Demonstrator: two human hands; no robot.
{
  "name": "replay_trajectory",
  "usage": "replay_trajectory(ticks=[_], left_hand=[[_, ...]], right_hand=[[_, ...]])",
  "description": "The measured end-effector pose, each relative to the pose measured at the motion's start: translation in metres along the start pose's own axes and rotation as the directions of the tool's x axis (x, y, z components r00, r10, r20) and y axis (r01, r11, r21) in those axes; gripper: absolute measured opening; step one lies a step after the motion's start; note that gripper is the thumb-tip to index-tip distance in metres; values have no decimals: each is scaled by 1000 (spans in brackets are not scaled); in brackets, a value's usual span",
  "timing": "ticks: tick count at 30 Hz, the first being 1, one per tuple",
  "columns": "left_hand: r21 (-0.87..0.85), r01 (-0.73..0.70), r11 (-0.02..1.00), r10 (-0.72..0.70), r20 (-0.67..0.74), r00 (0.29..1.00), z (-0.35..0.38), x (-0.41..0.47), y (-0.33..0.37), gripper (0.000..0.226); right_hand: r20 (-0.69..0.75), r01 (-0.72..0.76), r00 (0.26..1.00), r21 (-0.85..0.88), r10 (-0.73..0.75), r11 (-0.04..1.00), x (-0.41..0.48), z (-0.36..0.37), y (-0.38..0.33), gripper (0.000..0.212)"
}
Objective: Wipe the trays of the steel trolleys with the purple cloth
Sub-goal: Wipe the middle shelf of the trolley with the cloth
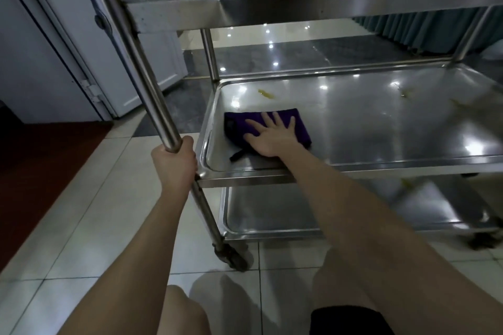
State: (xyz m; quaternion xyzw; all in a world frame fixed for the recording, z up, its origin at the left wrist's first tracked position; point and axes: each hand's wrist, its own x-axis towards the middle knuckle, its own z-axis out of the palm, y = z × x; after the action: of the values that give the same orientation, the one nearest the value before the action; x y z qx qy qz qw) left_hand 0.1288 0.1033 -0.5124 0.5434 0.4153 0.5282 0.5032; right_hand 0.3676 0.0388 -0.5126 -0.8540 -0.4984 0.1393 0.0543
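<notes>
Head view. Presses a folded purple cloth point(235, 123) flat onto the middle shiny steel tray point(381, 130) of the three-tier steel trolley point(299, 12) with the right hand point(268, 135), fingers straight and spread, palm over the cloth's middle. Grips the round steel upright post point(152, 84) with the left hand point(175, 160), fingers wrapped round it, at about 9 o'clock from the cloth.

Finds the cloth at the tray's 9 o'clock end, near the front rim, long axis running roughly 9 to 3 o'clock. Shows a small yellow smear point(264, 93) at 12 o'clock from the right hand, just beyond the cloth's far edge and not touching it. Shows a fainter yellow mark point(405, 93) well apart at about 2 o'clock.

Probably calls for a push straight toward 12 o'clock first, broad side leading, then a sweep toward 3 o'clock. Favours the right hand for that stroke, lying on the cloth and nearer both marks.
</notes>
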Motion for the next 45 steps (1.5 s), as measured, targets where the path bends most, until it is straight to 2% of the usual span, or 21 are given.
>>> replay_trajectory(ticks=[4,6,8,11,13,16,19,22,26,29,32,37,42,45], left_hand=[[19,10,1000,-10,0,1000,0,2,0,39],[23,0,1000,0,4,1000,0,1,-1,35],[27,-16,1000,16,1,1000,-1,2,-3,33],[27,-21,999,21,-1,1000,0,1,-6,34],[13,-31,999,32,-18,999,0,1,-8,33],[-4,-28,1000,28,-26,999,3,3,-8,32],[6,-32,999,32,-16,999,-1,9,-8,43],[35,-51,998,51,-14,999,-6,15,-7,37],[71,-22,997,26,-48,999,-9,21,-7,36],[102,2,995,3,-50,999,-11,25,-10,42],[106,19,994,-11,-79,997,-11,29,-14,36],[99,17,995,-10,-75,997,-10,31,-17,33],[88,10,996,-3,-76,997,-10,28,-17,23],[91,0,996,8,-88,996,-11,26,-20,23]], right_hand=[[-25,-248,968,37,249,968,-32,-30,136,73],[-30,-352,935,42,354,935,-45,-37,179,76],[-44,-421,906,24,422,907,-44,-36,186,82],[-75,-473,878,6,472,881,-22,-30,144,94],[-101,-406,909,0,404,914,1,-24,92,97],[-88,-191,979,-49,186,980,20,-1,-8,92],[-57,14,998,-89,-19,996,6,34,-79,86],[-10,147,989,-70,-148,987,-18,46,-88,77],[54,211,976,-5,-211,977,-44,28,-40,69],[27,125,992,1,-125,992,-66,13,28,70],[-5,-6,1000,4,6,1000,-87,-5,111,75],[-4,-221,975,54,221,974,-94,-36,206,86],[-67,-448,891,34,449,893,-53,-40,196,99],[-81,-448,891,4,447,894,-19,-33,147,105]])
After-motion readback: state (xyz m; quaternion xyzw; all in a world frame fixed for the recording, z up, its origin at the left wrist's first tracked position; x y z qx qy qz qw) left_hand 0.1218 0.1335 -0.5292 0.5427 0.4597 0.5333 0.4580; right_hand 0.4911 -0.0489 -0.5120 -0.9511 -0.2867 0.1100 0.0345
